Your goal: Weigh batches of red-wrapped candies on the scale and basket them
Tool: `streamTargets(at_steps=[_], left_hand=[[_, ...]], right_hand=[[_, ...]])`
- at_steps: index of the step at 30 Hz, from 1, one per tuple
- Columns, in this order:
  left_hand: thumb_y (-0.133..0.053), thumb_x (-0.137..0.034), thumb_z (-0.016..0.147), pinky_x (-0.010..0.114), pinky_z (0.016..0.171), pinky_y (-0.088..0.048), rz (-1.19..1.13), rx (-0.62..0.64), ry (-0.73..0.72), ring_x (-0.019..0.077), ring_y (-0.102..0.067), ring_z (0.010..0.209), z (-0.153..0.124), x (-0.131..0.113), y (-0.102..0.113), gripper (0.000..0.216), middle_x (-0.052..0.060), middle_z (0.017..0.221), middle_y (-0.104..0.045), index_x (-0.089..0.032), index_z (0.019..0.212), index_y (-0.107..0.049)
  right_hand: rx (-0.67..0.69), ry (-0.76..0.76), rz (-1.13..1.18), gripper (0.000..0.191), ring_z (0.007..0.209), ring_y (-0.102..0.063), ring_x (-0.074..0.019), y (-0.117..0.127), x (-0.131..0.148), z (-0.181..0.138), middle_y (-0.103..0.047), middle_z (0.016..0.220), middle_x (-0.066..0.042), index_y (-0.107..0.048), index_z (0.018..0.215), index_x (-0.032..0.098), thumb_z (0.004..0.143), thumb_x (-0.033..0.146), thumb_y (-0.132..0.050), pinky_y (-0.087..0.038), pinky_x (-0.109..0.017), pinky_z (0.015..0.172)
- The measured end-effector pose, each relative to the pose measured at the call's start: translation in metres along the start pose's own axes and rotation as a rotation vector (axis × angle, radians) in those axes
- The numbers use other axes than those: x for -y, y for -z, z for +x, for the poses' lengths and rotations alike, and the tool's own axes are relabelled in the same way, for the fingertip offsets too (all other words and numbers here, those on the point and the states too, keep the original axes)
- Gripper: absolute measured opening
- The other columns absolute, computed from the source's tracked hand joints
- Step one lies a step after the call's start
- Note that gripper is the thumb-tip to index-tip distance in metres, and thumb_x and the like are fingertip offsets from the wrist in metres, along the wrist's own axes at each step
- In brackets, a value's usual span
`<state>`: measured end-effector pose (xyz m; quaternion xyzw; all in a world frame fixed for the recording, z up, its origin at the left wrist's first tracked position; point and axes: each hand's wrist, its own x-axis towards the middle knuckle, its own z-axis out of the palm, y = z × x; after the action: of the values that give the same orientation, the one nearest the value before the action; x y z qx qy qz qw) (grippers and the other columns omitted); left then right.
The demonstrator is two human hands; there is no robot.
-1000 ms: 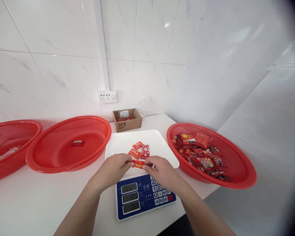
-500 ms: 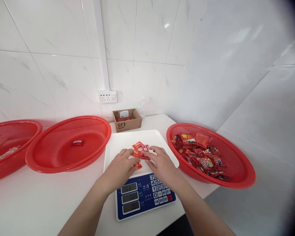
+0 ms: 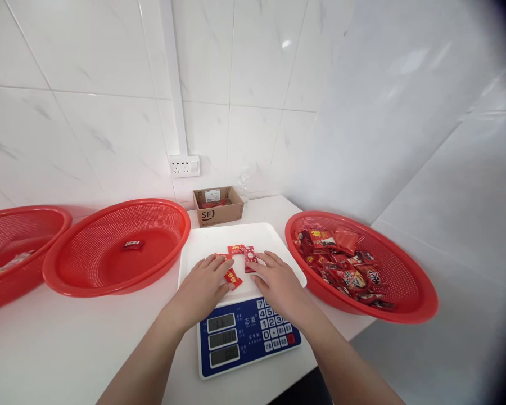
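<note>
Both my hands lie on the white pan of a blue-faced scale. My left hand rests with fingers stretched over small red candy packets; one packet shows under its fingertips. My right hand is flat beside it, fingers reaching toward a red-and-white packet. Another red packet lies just beyond. Neither hand grips anything.
A red basket with several red packets stands on the right. A second red basket on the left holds one packet. A third basket is at the far left. A small cardboard box sits by the tiled wall.
A second ago both hands pinched one red packet above the scale's front edge. They have set it on the pan and moved forward, fingers now spread over the packets.
</note>
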<state>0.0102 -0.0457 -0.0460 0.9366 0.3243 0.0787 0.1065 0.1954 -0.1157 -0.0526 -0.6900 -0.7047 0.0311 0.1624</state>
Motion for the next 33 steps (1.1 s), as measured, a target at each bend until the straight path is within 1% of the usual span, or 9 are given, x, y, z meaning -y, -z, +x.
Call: streamTargets(at_steps=[2, 4, 7, 9, 16, 22, 26, 30, 33], left_hand=[[-0.042, -0.031, 0.091, 0.043, 0.104, -0.034, 0.000, -0.037, -0.019, 0.0259, -0.037, 0.129, -0.001, 0.002, -0.001, 0.043, 0.008, 0.136, -0.049, -0.020, 0.132, -0.043], [-0.041, -0.031, 0.091, 0.043, 0.102, -0.035, -0.004, -0.071, -0.040, 0.0253, -0.041, 0.126, -0.001, 0.004, -0.001, 0.040, 0.008, 0.132, -0.053, -0.019, 0.129, -0.046], [-0.042, -0.031, 0.091, 0.044, 0.101, -0.037, -0.012, -0.096, -0.036, 0.0258, -0.044, 0.124, -0.003, 0.006, 0.001, 0.039, 0.009, 0.129, -0.055, -0.019, 0.128, -0.047], [-0.043, -0.031, 0.091, 0.044, 0.100, -0.038, -0.016, -0.092, -0.023, 0.0267, -0.044, 0.124, -0.004, 0.005, 0.003, 0.040, 0.009, 0.129, -0.055, -0.019, 0.128, -0.046], [-0.044, -0.032, 0.090, 0.044, 0.100, -0.037, -0.046, -0.055, -0.013, 0.0279, -0.041, 0.126, -0.005, 0.005, 0.005, 0.040, 0.010, 0.130, -0.055, -0.019, 0.128, -0.047], [-0.044, -0.031, 0.090, 0.044, 0.101, -0.038, -0.141, -0.025, -0.053, 0.0260, -0.038, 0.129, -0.006, 0.003, 0.004, 0.039, 0.006, 0.131, -0.054, -0.022, 0.128, -0.047], [-0.044, -0.033, 0.090, 0.045, 0.100, -0.039, -0.154, -0.008, -0.045, 0.0264, -0.039, 0.128, -0.008, 0.001, 0.006, 0.040, 0.006, 0.133, -0.053, -0.023, 0.130, -0.045], [-0.043, -0.034, 0.091, 0.045, 0.099, -0.040, -0.146, -0.070, -0.047, 0.0260, -0.041, 0.127, -0.009, 0.001, 0.010, 0.040, 0.006, 0.131, -0.054, -0.025, 0.129, -0.046], [-0.040, -0.038, 0.091, 0.044, 0.098, -0.041, -0.164, -0.188, 0.046, 0.0261, -0.044, 0.125, -0.010, 0.002, 0.018, 0.038, 0.006, 0.131, -0.055, -0.025, 0.126, -0.050]], right_hand=[[0.003, 0.046, 0.042, 0.034, 0.130, -0.034, -0.0279, 0.002, 0.006, -0.003, -0.048, 0.136, -0.007, -0.061, 0.119, 0.024, 0.088, 0.020, -0.047, -0.033, -0.047, 0.104], [0.050, 0.102, 0.088, 0.032, 0.133, -0.029, -0.0280, 0.004, 0.015, -0.005, -0.044, 0.140, -0.007, -0.063, 0.117, 0.026, 0.088, 0.021, -0.049, -0.030, -0.048, 0.106], [0.139, 0.129, 0.121, 0.032, 0.136, -0.022, -0.0302, 0.006, 0.024, -0.007, -0.040, 0.143, -0.006, -0.062, 0.117, 0.030, 0.088, 0.023, -0.051, -0.024, -0.054, 0.106], [0.160, 0.115, 0.112, 0.032, 0.136, -0.021, -0.0315, 0.006, 0.026, -0.006, -0.040, 0.143, -0.007, -0.061, 0.118, 0.031, 0.088, 0.023, -0.050, -0.022, -0.058, 0.105], [0.100, 0.093, 0.091, 0.035, 0.137, -0.020, -0.0302, 0.002, 0.013, -0.002, -0.040, 0.143, -0.005, -0.062, 0.116, 0.030, 0.087, 0.017, -0.046, -0.022, -0.060, 0.104], [0.108, 0.125, 0.145, 0.034, 0.132, -0.030, -0.0293, 0.003, 0.010, -0.004, -0.055, 0.129, -0.001, -0.062, 0.115, 0.029, 0.089, 0.018, -0.043, -0.022, -0.059, 0.104], [0.098, 0.134, 0.156, 0.033, 0.131, -0.032, -0.0283, 0.003, 0.011, -0.004, -0.057, 0.127, -0.002, -0.062, 0.115, 0.028, 0.090, 0.020, -0.042, -0.022, -0.059, 0.104], [0.047, 0.147, 0.179, 0.032, 0.132, -0.032, -0.0278, 0.005, 0.002, -0.003, -0.054, 0.131, -0.004, -0.061, 0.117, 0.026, 0.089, 0.021, -0.046, -0.024, -0.057, 0.105], [-0.040, 0.127, 0.179, 0.033, 0.131, -0.034, -0.0264, 0.016, -0.018, -0.004, -0.054, 0.131, -0.006, -0.061, 0.118, 0.023, 0.088, 0.025, -0.049, -0.027, -0.052, 0.106]])
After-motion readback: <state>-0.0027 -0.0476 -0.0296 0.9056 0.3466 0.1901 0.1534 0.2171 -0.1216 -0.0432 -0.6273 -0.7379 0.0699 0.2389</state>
